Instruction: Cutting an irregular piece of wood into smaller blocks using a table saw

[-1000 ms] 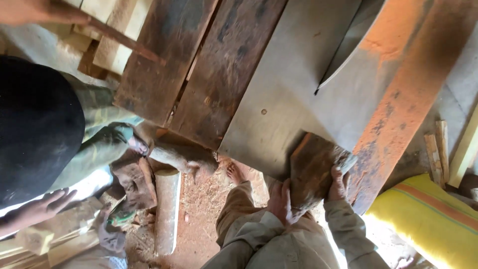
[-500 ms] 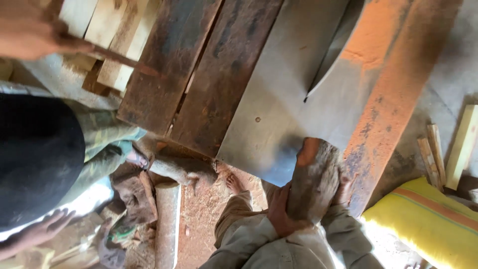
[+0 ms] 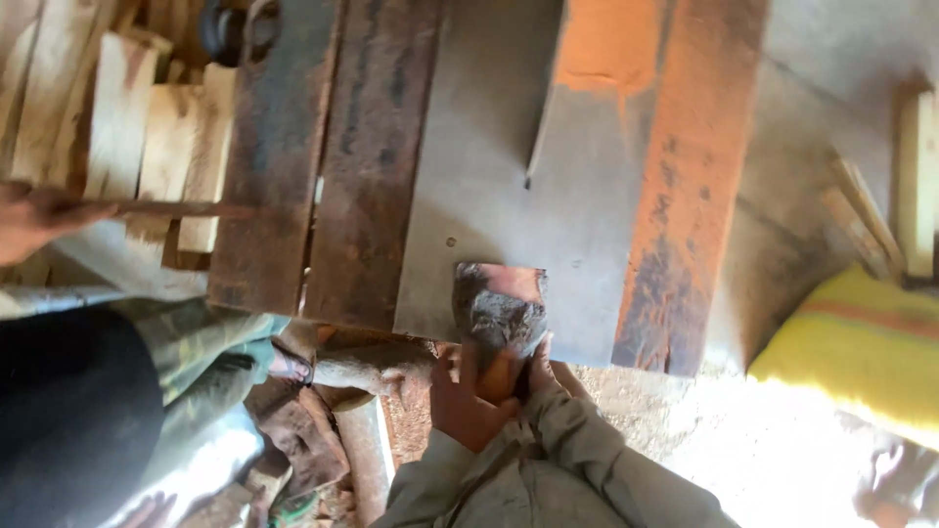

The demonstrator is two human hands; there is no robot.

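Wood block (image 3: pixel 501 311), bark-rough, at the steel saw table's (image 3: pixel 489 176) near edge; your left hand (image 3: pixel 468 401) and right hand (image 3: pixel 540 367) grip it, right fingers mostly hidden.

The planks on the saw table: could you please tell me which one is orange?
The rightmost plank, right of the grey metal plate; the two planks on the left are dark brown.

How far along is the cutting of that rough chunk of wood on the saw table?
Done: the wood chunk lies on the grey saw table, lined up below the blade slot. In hand: the left hand and right hand grip its near end together. Left: it has not reached the slot and shows no saw cut. Cut boards lie stacked at the far left.
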